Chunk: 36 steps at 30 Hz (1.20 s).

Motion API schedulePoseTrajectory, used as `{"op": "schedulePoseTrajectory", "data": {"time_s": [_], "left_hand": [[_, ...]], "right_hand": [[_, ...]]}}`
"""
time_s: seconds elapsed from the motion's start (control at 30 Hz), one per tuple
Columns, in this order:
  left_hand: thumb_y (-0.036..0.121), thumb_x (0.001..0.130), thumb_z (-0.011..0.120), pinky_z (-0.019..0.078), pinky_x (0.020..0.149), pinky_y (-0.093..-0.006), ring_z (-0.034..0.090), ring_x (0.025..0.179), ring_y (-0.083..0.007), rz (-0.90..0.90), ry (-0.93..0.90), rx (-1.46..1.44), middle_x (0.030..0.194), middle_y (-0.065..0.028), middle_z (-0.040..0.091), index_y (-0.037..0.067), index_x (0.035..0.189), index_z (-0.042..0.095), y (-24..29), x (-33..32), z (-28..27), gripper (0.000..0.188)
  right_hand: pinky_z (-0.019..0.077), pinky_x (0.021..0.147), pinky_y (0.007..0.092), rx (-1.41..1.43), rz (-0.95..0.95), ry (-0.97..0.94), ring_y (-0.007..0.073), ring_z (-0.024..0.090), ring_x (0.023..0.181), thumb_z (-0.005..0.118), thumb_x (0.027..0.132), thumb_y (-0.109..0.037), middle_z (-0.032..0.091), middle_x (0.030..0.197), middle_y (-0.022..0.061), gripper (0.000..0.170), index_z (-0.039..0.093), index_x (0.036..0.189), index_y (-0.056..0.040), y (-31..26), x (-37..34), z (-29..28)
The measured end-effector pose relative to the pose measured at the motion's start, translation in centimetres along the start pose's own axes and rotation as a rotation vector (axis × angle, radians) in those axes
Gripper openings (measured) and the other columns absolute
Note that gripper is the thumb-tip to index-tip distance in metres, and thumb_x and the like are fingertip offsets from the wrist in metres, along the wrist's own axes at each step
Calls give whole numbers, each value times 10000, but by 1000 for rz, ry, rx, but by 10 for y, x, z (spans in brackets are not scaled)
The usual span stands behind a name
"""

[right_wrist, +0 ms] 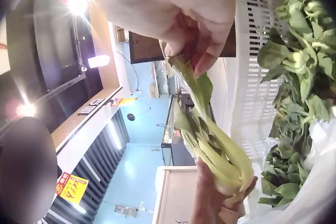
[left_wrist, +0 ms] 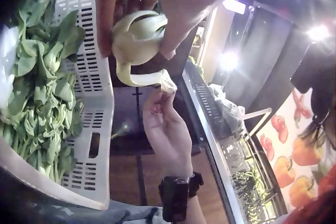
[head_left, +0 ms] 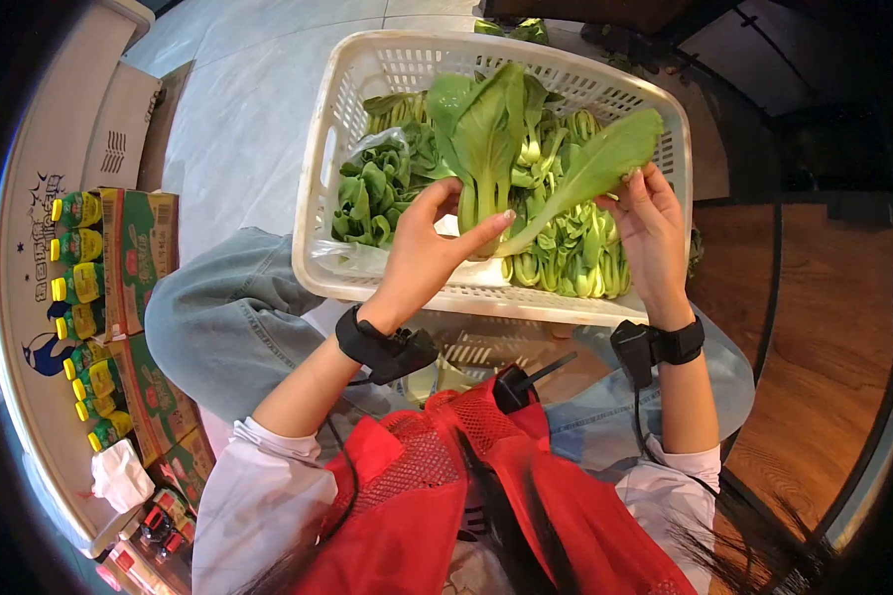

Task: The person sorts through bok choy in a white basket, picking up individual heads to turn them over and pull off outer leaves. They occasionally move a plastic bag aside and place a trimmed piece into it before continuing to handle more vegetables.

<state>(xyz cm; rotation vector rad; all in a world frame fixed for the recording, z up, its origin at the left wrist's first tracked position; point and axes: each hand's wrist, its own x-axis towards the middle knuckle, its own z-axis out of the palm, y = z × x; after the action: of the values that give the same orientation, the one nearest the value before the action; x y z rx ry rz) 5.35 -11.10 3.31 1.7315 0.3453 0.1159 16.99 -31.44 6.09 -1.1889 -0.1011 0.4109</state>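
My left hand (head_left: 422,248) grips a head of leafy green bok choy (head_left: 488,134) near its pale base, over a white basket (head_left: 313,213). With thumb and fingers, my right hand (head_left: 655,223) pinches the leaf end of a long outer leaf (head_left: 605,159), which slants out from the head toward the right. In the left wrist view, the round pale base (left_wrist: 137,45) sits between the left fingers, and a curved stalk (left_wrist: 144,79) stands out from it. The right wrist view shows the leaf's stem (right_wrist: 226,142) still beside the head's base.
More bunched greens (head_left: 575,253) fill the basket, with a clear plastic bag (head_left: 342,256) at its left. Boxes (head_left: 149,248) and yellow-capped green bottles (head_left: 79,283) stand at the far left. Wooden flooring (head_left: 814,347) lies to the right.
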Motion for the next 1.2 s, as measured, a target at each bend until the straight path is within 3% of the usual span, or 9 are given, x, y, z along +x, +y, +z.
{"op": "schedulePoseTrajectory", "data": {"time_s": [0.2,0.4,0.6,0.7,0.8,0.9,1.0,1.1,1.2], "left_hand": [[217,813,705,445,851,-273,572,974,-131,-31,-12,-18,1031,-85,623,-32,1111,557,7,-1,-1,416],[310,750,761,457,818,-299,577,911,-173,-21,25,-107,980,-118,604,-64,1055,557,1,0,3,525],[192,820,700,497,821,-274,567,994,-128,-24,-44,-28,1058,-90,607,-28,1144,532,0,-1,3,426],[275,770,747,487,807,-298,587,950,-163,-63,-18,-155,1016,-113,604,-33,1083,565,4,-2,8,475],[260,788,730,498,798,-288,588,974,-158,-64,-61,-251,1061,-112,602,-33,1104,553,5,-3,9,465],[244,822,696,505,791,-279,591,981,-161,-28,-69,-212,1071,-114,607,-39,1129,532,-1,-2,7,448],[224,863,649,510,807,-292,596,964,-155,-11,-8,-306,1039,-111,617,-33,1108,533,-2,-1,11,374],[222,925,550,498,875,-325,595,978,-174,-298,73,-533,1070,-122,608,-23,1127,513,4,-1,9,320],[241,952,491,518,872,-348,604,953,-185,-274,171,-857,1066,-130,607,-31,1091,513,-17,11,-12,306]], "right_hand": [[491,834,315,12,39,-168,169,610,918,448,974,-173,613,1014,94,213,508,1104,-15,-2,1,-9],[533,814,348,29,60,-98,192,635,867,495,947,-139,627,986,115,178,498,1080,-21,-5,0,-3],[528,818,332,47,84,-122,182,631,875,537,923,-153,612,1034,116,246,508,1114,-1,-3,-2,3],[521,820,309,-260,298,-196,170,627,907,600,888,-173,606,1054,111,281,532,1084,15,7,-11,17],[520,813,292,-331,415,-349,166,623,934,659,849,-173,603,1050,109,283,554,1023,24,24,-23,27],[523,790,279,-281,457,-331,162,622,934,676,833,-136,607,1028,104,249,562,988,23,26,-24,28],[510,786,272,-210,442,-292,163,622,919,679,824,-115,617,977,94,225,564,969,12,30,-24,28],[496,788,265,-333,321,-247,151,621,905,673,813,-83,626,938,73,195,567,955,-1,38,-29,26],[484,787,261,-393,240,-228,136,620,882,667,804,-65,631,936,61,197,560,961,-14,51,-34,21]]}}
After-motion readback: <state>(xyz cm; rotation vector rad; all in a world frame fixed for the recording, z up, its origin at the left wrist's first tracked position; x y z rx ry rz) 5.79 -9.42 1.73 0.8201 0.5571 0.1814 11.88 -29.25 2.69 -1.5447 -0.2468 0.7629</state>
